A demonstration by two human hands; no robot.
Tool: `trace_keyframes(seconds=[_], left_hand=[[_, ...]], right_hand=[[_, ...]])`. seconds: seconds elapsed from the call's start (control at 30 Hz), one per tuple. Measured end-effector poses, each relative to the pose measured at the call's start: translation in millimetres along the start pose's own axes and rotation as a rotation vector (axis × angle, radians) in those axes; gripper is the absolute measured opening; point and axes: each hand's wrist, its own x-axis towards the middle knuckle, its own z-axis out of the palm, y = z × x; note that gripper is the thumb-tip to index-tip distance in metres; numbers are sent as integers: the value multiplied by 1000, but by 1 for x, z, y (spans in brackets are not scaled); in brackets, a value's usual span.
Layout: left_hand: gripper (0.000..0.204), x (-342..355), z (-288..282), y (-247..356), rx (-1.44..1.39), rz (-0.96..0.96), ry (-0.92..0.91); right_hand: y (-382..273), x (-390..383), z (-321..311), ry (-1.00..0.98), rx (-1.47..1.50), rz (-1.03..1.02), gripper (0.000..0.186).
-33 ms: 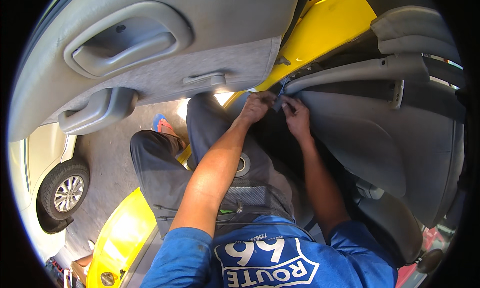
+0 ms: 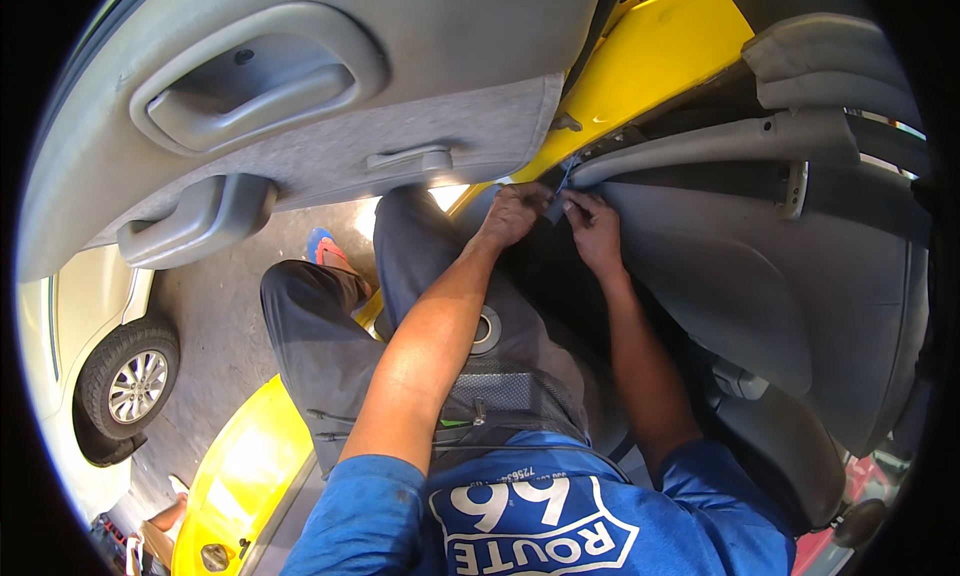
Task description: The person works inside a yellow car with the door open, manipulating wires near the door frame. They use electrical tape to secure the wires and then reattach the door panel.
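Both my hands meet at the corner between the yellow car body frame (image 2: 655, 51) and a grey interior panel (image 2: 720, 251). A thin blue wire (image 2: 567, 171) comes down from that corner to my fingertips. My left hand (image 2: 516, 214) is closed, its fingers pinched at the wire's lower end. Just right of it, my right hand (image 2: 596, 226) is closed too, thumb and fingers pressed together at the same wire. The exact grip is small and partly hidden by the fingers. A grey trim strip (image 2: 700, 151) runs to the right above my right hand.
A grey door panel (image 2: 450, 36) with a pull handle (image 2: 200, 221) stands close on the left. A yellow door part (image 2: 245, 476) is at lower left. Beyond it are a parked car's wheel (image 2: 135, 386) and another person's limb (image 2: 168, 516). A dark seat (image 2: 780, 456) sits at right.
My hands and the blue wire look the same. At the lower left edge, the other person's limb has shifted slightly.
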Motion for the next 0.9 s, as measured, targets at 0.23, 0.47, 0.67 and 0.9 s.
trace_keyframes(seconds=[0.23, 0.47, 0.67, 0.9], left_hand=[[22, 4, -7, 6, 66, 45, 5], [28, -2, -11, 19, 95, 59, 1], [20, 0, -11, 14, 34, 92, 62], [19, 8, 7, 10, -74, 133, 175]], right_hand=[[3, 32, 10, -20, 80, 155, 27], [0, 31, 7, -14, 21, 184, 28], [2, 31, 7, -63, 64, 122, 21], [13, 36, 4, -125, 40, 120, 25]])
